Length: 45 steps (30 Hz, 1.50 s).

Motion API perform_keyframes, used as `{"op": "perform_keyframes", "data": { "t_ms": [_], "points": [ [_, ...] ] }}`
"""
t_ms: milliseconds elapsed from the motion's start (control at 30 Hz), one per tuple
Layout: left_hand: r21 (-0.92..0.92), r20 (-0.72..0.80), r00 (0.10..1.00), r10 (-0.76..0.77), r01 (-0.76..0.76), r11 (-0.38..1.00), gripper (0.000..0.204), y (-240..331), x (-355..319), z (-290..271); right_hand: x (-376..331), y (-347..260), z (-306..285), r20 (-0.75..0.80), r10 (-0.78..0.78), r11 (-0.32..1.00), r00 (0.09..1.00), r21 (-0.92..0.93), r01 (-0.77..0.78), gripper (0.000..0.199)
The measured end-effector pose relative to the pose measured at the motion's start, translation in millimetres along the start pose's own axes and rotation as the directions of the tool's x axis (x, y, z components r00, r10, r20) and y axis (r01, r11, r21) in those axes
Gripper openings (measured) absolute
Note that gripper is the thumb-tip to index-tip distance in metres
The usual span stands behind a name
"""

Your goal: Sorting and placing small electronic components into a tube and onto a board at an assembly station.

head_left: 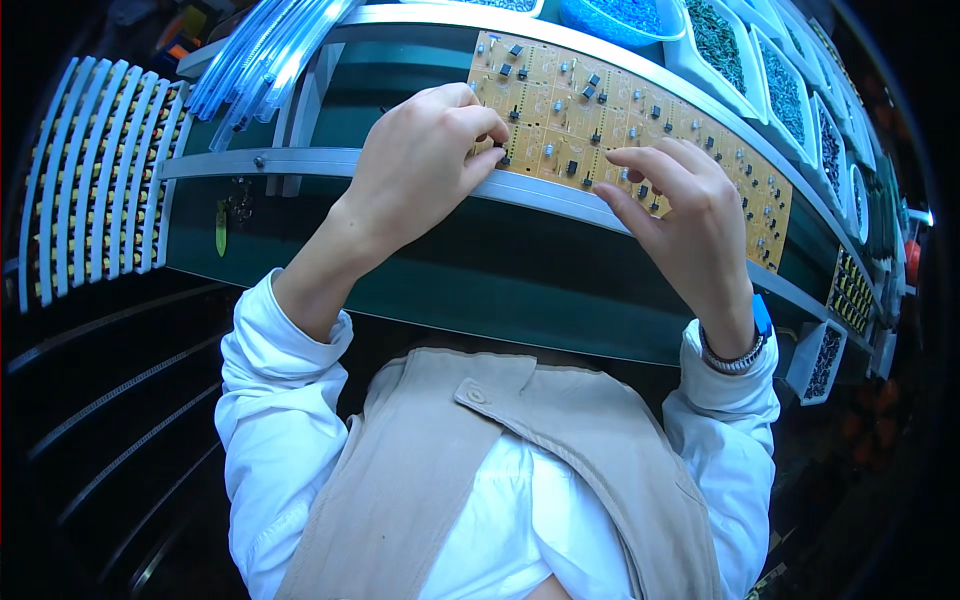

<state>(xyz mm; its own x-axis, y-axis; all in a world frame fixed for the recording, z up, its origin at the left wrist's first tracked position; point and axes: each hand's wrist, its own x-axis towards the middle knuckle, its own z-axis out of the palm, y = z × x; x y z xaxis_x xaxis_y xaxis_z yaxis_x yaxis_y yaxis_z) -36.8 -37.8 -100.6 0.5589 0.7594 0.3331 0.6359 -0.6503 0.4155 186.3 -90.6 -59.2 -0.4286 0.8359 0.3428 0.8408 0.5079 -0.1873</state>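
I read the front rail as the nearest edge, running just bodyward of both sets of fingertips, while the back rail curves beyond them. The brown circuit board lies between these rails, under the fingertips and stretching off past the right ones. I have sideways room between the two hands; beyond the right fingers, parts trays crowd the far side. The left hand has thumb and forefinger drawn close at a small black part; I cannot tell whether they grip it. The right hand has thumb and forefinger parted above the board, any contact unclear to me.
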Motion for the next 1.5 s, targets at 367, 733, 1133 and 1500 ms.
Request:
{"op": "perform_keyframes", "data": {
  "t_ms": [367,733,1133,1500],
  "points": [
    [0.063,0.01,0.998,0.059,-0.059,0.996,0.012,-3.3,-0.3,-3.3,-2.6,4.2,0.9,-0.013,0.02,0.999,1.0,0.035,-0.02,0.018],
    [0.067,0.034,0.998,0.048,-0.05,0.997,0.014,-3.6,0.8,-5.4,12.7,12.7,5.8,-0.052,0.003,0.999,0.999,0.05,0.0,0.017],
    [0.111,-0.07,0.996,-0.056,0.063,0.992,0.015,-21.8,44.4,7.6,41.5,39.9,36.2,-0.089,0.047,0.998,0.995,0.038,-0.044,0.017],
    [0.074,-0.022,0.999,0.026,-0.024,0.997,0.011,-30.1,41.8,-6.1,34.2,25.7,29.5,0.005,-0.044,0.992,0.999,-0.121,0.045,0.018]
  ]
}}
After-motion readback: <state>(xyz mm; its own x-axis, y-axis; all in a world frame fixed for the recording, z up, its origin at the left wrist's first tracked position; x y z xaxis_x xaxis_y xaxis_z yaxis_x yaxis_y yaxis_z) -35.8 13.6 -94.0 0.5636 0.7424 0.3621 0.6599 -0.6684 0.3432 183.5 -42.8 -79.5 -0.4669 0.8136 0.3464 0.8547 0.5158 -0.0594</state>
